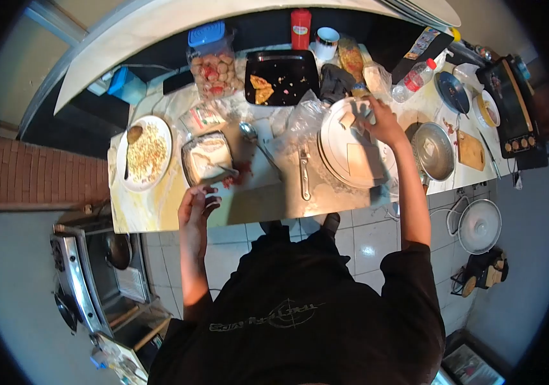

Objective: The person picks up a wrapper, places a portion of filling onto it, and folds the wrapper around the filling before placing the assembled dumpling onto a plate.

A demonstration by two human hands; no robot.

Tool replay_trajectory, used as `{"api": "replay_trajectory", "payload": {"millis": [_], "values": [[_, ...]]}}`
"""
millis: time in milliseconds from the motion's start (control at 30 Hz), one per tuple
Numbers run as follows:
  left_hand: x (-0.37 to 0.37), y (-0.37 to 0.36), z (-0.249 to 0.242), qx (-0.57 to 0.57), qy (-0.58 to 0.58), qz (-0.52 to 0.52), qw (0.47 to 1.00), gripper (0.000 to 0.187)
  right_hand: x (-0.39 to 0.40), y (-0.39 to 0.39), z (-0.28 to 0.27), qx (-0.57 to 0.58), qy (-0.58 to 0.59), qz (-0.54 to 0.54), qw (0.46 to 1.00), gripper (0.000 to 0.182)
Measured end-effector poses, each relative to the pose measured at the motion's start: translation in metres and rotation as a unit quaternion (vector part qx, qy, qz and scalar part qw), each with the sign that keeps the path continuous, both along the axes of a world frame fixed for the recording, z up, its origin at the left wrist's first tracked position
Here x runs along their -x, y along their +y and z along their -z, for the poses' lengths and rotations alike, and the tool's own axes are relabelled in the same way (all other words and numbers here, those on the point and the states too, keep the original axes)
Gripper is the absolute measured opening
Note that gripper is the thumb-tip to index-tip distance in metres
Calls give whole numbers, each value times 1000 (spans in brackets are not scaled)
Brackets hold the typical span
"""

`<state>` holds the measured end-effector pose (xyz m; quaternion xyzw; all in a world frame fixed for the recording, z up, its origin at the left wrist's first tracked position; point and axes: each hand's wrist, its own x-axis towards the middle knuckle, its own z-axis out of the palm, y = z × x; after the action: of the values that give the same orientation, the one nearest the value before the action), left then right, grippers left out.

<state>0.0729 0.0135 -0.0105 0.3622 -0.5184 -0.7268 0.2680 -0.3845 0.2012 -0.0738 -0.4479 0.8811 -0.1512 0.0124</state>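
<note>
My right hand [387,122] reaches over a white plate [332,144], fingers bent down and drawn together at its upper right; whatever they hold is hidden. A flat pale square sheet [360,160], like pastry or bread, lies on the plate, with a smaller pale piece [347,120] near my fingers. My left hand [197,204] hovers at the counter's front edge, fingers loosely curled and apart, nothing visible in them. Just beyond it stands a dark-rimmed container [208,157] of creamy white stuff with a utensil in it. A knife [304,173] lies left of the plate.
A white oval plate [159,173] of chopped food with a spoon sits left. Behind are a black tray [281,96] with food scraps, a blue-lidded jar [213,70] and a red bottle [300,29]. A frying pan [433,151] and cutting board [471,151] stand right.
</note>
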Motion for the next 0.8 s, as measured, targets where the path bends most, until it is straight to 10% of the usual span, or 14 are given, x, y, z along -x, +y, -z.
{"api": "replay_trajectory", "payload": {"millis": [200,367,467,667,767,800], "values": [[65,80,9,42,88,-110,989,40,-74,40,-28,282,-285,-60,914,34],[142,160,19,278,83,-152,945,54,-163,53,-5,320,-827,-29,461,46],[170,196,24,386,105,-134,907,57,-190,65,4,330,-880,-22,341,47],[161,222,55,512,24,-75,856,59,-209,88,22,293,-906,-29,304,45],[147,220,62,438,-13,-111,892,50,-213,86,38,274,-786,-65,550,42],[139,216,64,439,-11,-114,891,50,-212,86,42,272,-785,-68,552,42]]}}
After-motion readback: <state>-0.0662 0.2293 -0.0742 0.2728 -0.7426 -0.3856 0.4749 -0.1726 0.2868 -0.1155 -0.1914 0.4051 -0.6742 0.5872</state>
